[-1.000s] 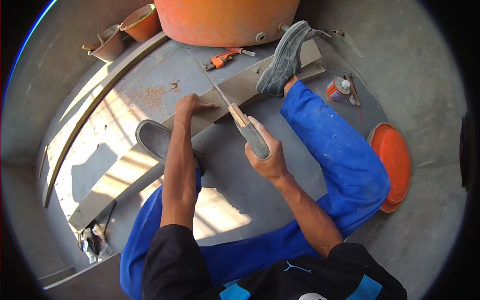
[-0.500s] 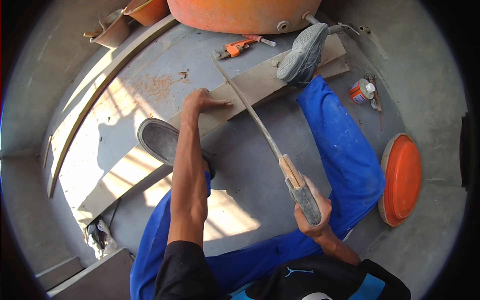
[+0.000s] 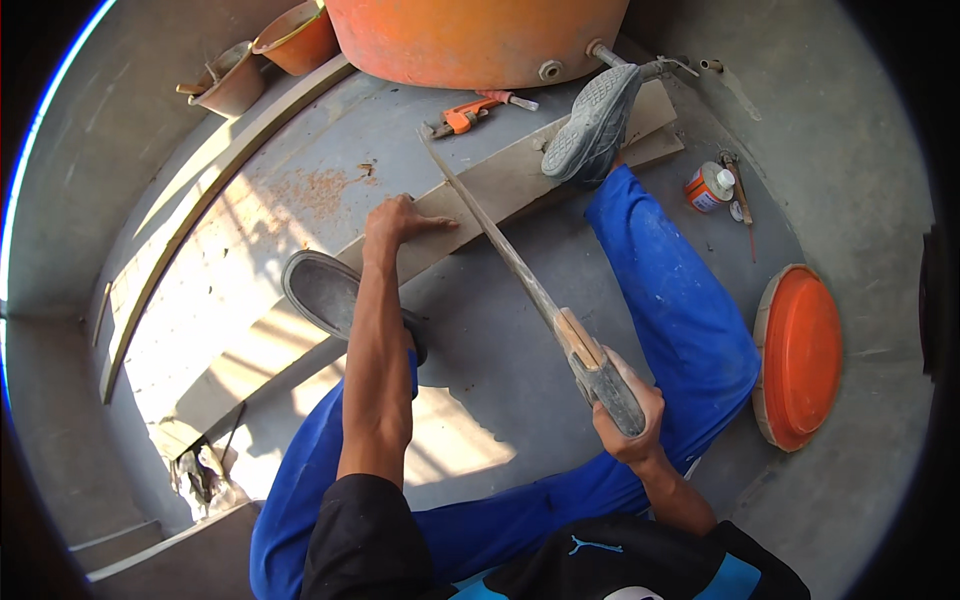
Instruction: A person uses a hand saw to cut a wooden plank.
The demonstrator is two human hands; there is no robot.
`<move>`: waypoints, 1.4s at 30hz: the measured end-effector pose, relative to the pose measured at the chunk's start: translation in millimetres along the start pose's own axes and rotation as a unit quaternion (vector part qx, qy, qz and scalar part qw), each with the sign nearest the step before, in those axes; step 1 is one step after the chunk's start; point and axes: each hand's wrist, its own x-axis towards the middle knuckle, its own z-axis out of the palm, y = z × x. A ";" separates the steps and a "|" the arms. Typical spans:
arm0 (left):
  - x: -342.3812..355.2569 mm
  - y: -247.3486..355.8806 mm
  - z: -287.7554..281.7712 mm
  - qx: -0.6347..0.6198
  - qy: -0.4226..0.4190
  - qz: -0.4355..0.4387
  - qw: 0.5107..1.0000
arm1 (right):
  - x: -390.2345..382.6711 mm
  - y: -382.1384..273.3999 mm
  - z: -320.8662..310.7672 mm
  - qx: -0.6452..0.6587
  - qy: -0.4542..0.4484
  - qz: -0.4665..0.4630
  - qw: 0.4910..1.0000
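Observation:
My right hand point(image 3: 635, 415) is closed round the grey and wooden handle of a handsaw point(image 3: 510, 255). The saw's long, thin blade runs away from me, lying across a wooden board point(image 3: 510, 180). To the left of the blade, my left hand point(image 3: 400, 222) grips the board, its thumb stretched along the upper face and its fingers partly hidden over the far edge. My grey shoe point(image 3: 590, 125) rests on the board's right end. My other shoe point(image 3: 325, 290) presses on it, left of my left forearm.
An orange pipe wrench point(image 3: 462, 118) and a red-handled tool point(image 3: 508, 99) lie beyond the board. At the far side stands a big orange tank point(image 3: 470, 45), with two buckets point(image 3: 230, 82) to its left. Rightward are a small can point(image 3: 708, 187) and an orange round lid point(image 3: 803, 358).
The view has shifted slightly, so the surroundings sit a little lower. Both hands keep their grips, and the saw stays across the board in nearly the same place.

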 end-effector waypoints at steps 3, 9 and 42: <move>0.9 10.3 0.3 -0.011 0.006 -0.009 1.000 | 88.2 42.0 54.1 -0.007 0.005 -0.018 1.000; 9.5 -9.3 5.0 -0.076 -0.052 -0.021 0.996 | 121.0 36.1 88.1 0.024 -0.007 0.012 1.000; 11.7 -20.3 -3.0 -0.068 -0.024 0.011 0.997 | 11.9 5.6 21.1 -0.002 -0.032 0.011 0.999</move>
